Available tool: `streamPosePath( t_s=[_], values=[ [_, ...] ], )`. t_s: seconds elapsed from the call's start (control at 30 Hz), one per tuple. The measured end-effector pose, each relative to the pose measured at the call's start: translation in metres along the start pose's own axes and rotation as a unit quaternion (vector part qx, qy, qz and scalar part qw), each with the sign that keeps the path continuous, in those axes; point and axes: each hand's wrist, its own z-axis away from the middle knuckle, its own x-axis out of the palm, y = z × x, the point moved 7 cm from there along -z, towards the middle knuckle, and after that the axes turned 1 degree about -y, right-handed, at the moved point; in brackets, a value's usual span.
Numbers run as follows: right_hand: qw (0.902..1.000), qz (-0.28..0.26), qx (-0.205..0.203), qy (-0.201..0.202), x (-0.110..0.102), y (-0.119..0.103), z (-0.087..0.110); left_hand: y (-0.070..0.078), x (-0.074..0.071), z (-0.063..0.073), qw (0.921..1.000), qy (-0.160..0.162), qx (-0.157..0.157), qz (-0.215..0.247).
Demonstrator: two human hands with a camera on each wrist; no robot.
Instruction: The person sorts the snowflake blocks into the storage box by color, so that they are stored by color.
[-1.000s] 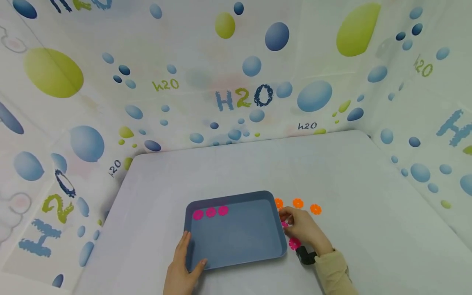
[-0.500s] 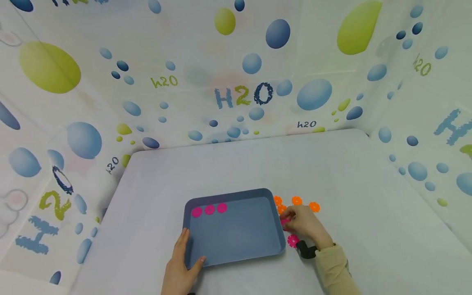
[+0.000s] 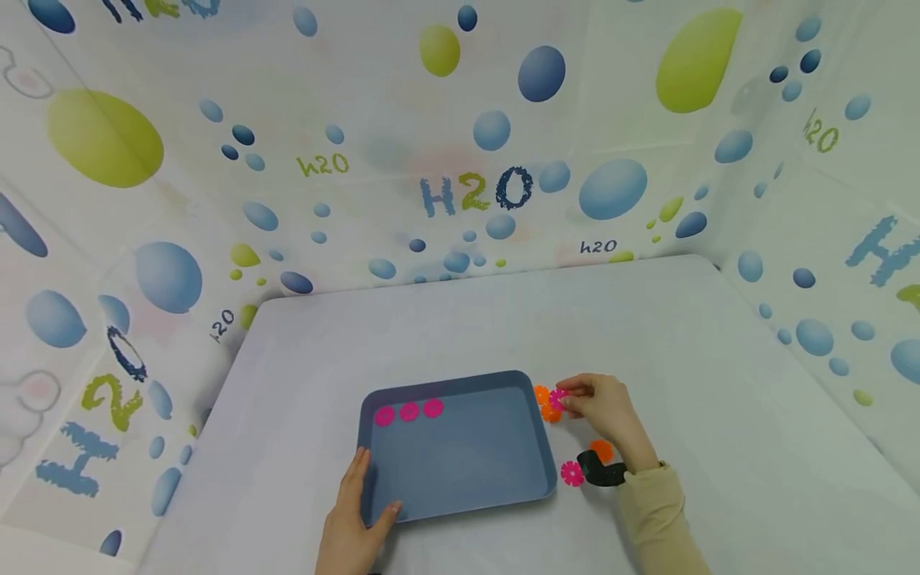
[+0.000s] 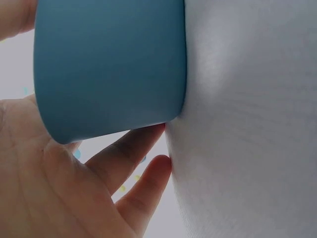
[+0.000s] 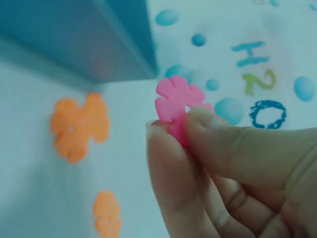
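My right hand (image 3: 600,411) pinches a pink flower-shaped plastic piece (image 5: 173,94) between thumb and fingertips, held up just right of the blue-grey tray (image 3: 460,463). Beneath and beside it, orange flower-shaped pieces (image 5: 72,129) overlap on the table. My left hand (image 3: 352,515) rests against the tray's near left corner, its fingers extended along the outer left wall and the thumb at the front rim. In the left wrist view, fingers (image 4: 129,153) touch the tray's outer wall (image 4: 109,64). Inside the tray, three pink flower-shaped pieces (image 3: 409,411) lie in a row along the back left.
Another pink piece (image 3: 572,473) and an orange piece (image 3: 601,451) lie right of the tray, near the black wrist strap (image 3: 600,469). A white cloth covers the table (image 3: 460,327). Patterned walls (image 3: 388,152) stand behind it and at both sides.
My right hand has picked up the pink piece and moved it up and away from the tray's right wall, over the orange pieces. The left hand and the tray stay put.
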Motion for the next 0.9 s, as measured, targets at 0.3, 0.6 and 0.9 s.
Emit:
streamPosePath(
  t_s=[0.3, 0.6, 0.9],
  values=[
    [0.9996, -0.025, -0.013, -0.006, 0.004, -0.018, -0.007, -0.002, 0.000, 0.001, 1.0000, 0.000, 0.001, -0.003],
    [0.9932, -0.114, -0.023, -0.009, 0.030, -0.068, -0.024, -0.002, -0.001, -0.002, 0.9999, 0.010, 0.011, -0.003],
    [0.9902, -0.137, 0.011, -0.024, 0.067, -0.077, -0.029, -0.003, 0.003, -0.002, 0.9998, -0.014, -0.009, 0.007]
  ],
)
